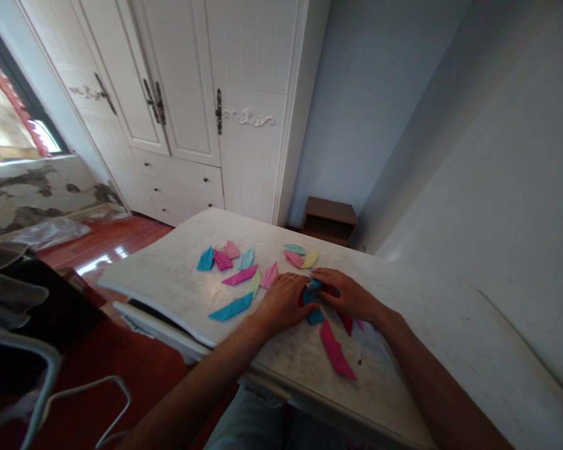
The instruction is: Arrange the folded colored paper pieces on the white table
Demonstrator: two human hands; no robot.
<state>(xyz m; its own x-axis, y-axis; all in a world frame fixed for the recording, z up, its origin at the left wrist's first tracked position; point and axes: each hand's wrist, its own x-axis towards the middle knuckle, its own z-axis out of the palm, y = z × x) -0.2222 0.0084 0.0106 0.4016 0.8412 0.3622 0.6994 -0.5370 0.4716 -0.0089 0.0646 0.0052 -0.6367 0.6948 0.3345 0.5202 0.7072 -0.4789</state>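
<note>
My left hand (286, 301) and my right hand (349, 292) meet over the white table. Between their curled fingers is a blue folded paper piece (313, 312), partly covered by the fingertips. Dark red folded paper (346, 323) shows under my right hand, mostly hidden. Nearer to me lies a magenta folded paper piece (336, 351), apart from both hands. Left of my left hand are a pink folded piece (269, 275), a light green one (254, 283), a long magenta one (240, 275) and a long blue one (231, 307).
More folded papers lie farther back, among them a blue piece (206, 259) and a yellow piece (309, 259). The white table (154, 269) has an open drawer (162, 331) at its front. A white wardrobe (253, 162) and a brown cabinet (331, 212) stand beyond.
</note>
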